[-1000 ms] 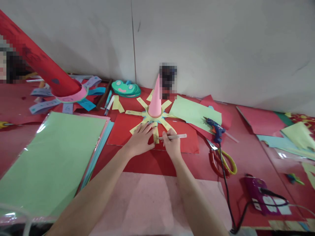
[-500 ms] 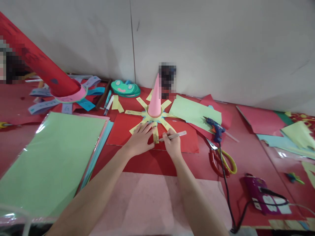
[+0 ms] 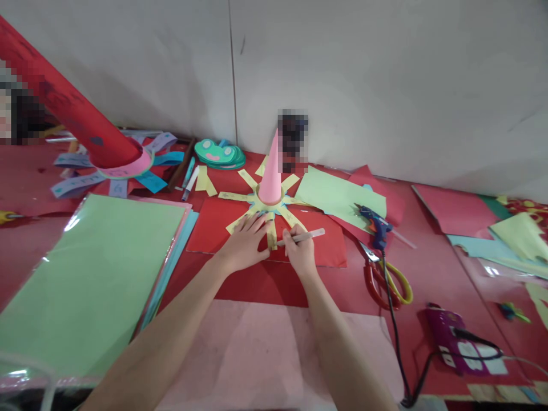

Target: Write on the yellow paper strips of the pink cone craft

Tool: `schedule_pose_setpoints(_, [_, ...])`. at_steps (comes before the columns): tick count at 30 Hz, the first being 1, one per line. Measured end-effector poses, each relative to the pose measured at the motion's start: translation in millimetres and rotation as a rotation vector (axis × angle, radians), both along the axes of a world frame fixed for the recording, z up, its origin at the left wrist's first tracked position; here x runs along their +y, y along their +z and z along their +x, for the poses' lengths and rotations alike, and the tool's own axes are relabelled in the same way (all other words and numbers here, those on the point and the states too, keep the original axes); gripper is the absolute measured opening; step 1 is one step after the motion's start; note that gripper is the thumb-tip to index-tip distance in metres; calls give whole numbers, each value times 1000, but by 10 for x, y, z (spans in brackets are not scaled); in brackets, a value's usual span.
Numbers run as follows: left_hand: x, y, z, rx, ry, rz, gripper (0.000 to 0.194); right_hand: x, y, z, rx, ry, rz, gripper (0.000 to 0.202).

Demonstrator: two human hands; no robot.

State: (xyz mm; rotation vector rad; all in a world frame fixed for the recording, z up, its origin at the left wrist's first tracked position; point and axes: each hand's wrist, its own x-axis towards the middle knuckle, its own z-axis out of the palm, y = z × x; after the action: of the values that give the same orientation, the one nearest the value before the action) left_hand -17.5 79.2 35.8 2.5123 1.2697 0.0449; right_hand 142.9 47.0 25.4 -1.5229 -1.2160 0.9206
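Note:
A pink paper cone (image 3: pixel 270 177) stands upright in the middle of a ring of yellow paper strips (image 3: pixel 234 197) that fan out like rays. Under it lies a red sheet (image 3: pixel 209 222). My left hand (image 3: pixel 245 242) rests with spread fingers on the front strips and the red sheet. In my right hand (image 3: pixel 298 248) is a whitish marker pen (image 3: pixel 314 233), gripped between thumb and fingers. Its tip touches or nearly touches the end of the front strip (image 3: pixel 271 228). Small marks show on several strips.
Left are a green sheet pack (image 3: pixel 111 268) and a red paper tube (image 3: pixel 85 120) in a strip ring. Green frog-face cutouts (image 3: pixel 218 154) lie behind. To the right are a glue gun (image 3: pixel 377 222) with cord, scissors (image 3: pixel 385 279), a purple box (image 3: pixel 454 337) and coloured sheets (image 3: pixel 454 211).
Both hands stay in nearly the same place, the pen still at the front strip. The whole view has shifted very slightly.

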Motion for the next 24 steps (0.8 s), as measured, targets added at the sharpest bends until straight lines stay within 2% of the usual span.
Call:
schedule_pose_setpoints(11, [3,-31,-13,-49,-1,16,64,6,-13,-16,44,50,15,36])
schedule_pose_setpoints(24, [0,10,-7,-55,11,-30,65,4,-15,-26,77,73,22,36])
